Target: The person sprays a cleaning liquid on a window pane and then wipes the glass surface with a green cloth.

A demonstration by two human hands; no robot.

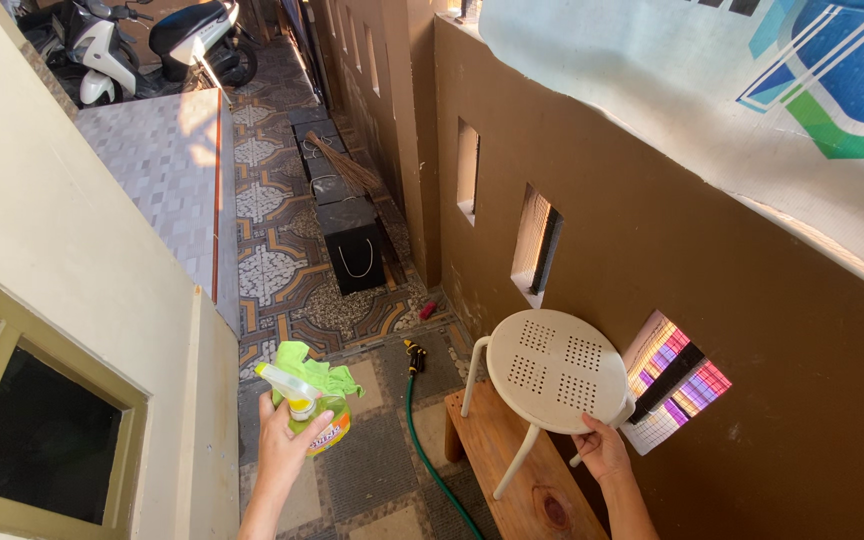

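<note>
Left hand [282, 440] clenched around yellow spray bottle [314, 415] with green cloth [314, 372] bunched against it, raised over tiled floor [362, 470]; right hand [602, 450] gripping rim of white round stool [555, 370], tilted on wooden surface [512, 480], well right of bottle, green hose [430, 450] between.

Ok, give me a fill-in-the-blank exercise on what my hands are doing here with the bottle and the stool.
1. The left hand holds a yellow plastic spray bottle with a crumpled ____ cloth draped over it.
2. The right hand grips the round white perforated metal stool at its ____.
3. The stool stands on a brown wooden ____.
4. A green ____ lies on the tiled floor.

Missing words: green; rim; bench; hose
</note>
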